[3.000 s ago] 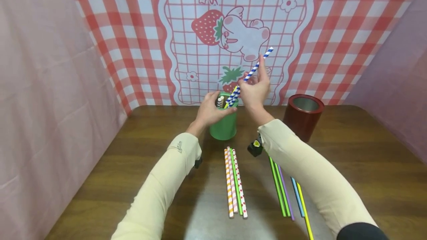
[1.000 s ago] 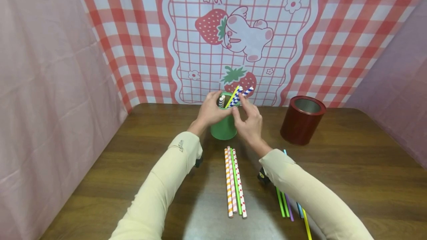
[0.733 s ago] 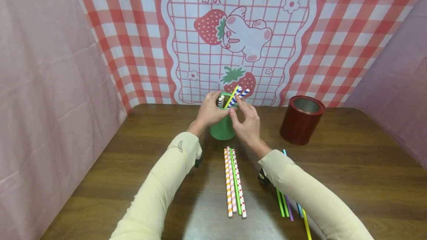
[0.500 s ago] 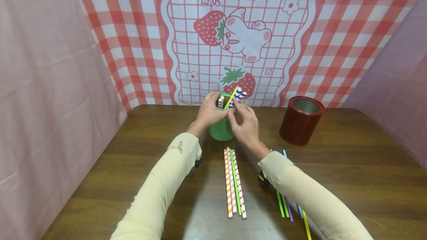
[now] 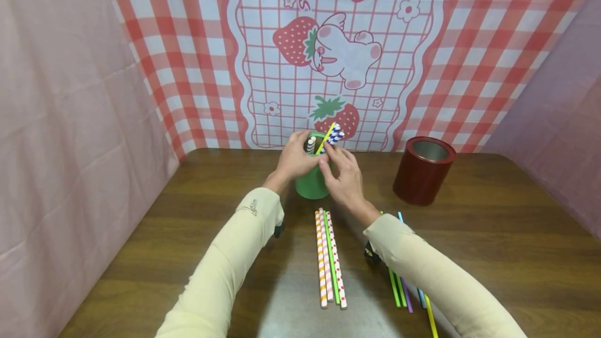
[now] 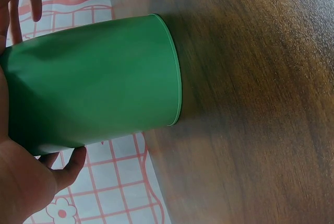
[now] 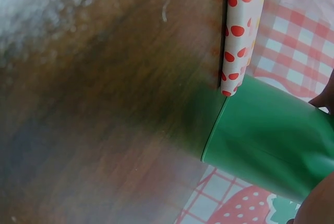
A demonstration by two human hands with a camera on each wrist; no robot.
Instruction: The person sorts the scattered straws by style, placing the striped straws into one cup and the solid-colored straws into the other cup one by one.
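Observation:
My left hand (image 5: 297, 158) curls round the upper part of a green can (image 5: 311, 185), thumb along the near rim. Its fingers (image 6: 73, 169) also show against the can wall in the left wrist view. Leaning in the can are black-and-white striped straws (image 5: 311, 143), a yellow straw (image 5: 327, 137) and blue-and-white striped straws (image 5: 336, 132). At the can's right rim, the thumb and index finger of my right hand (image 5: 345, 173) pinch a blue-and-white striped straw, its tip poking out above them. The straw's lower part is hidden by the hands and can.
On the table (image 5: 211, 254) before the can lie an orange-striped straw (image 5: 321, 260), a pink-striped one, a green one and a red-dotted straw (image 5: 337, 260). Plain coloured straws (image 5: 396, 286) lie partly under my right forearm. A dark red can (image 5: 424, 171) stands at right; a checked cloth hangs behind.
My right hand has come down from above the can to its rim, lowering the blue-and-white striped straw deeper into it. My left hand has kept its grip on the green can.

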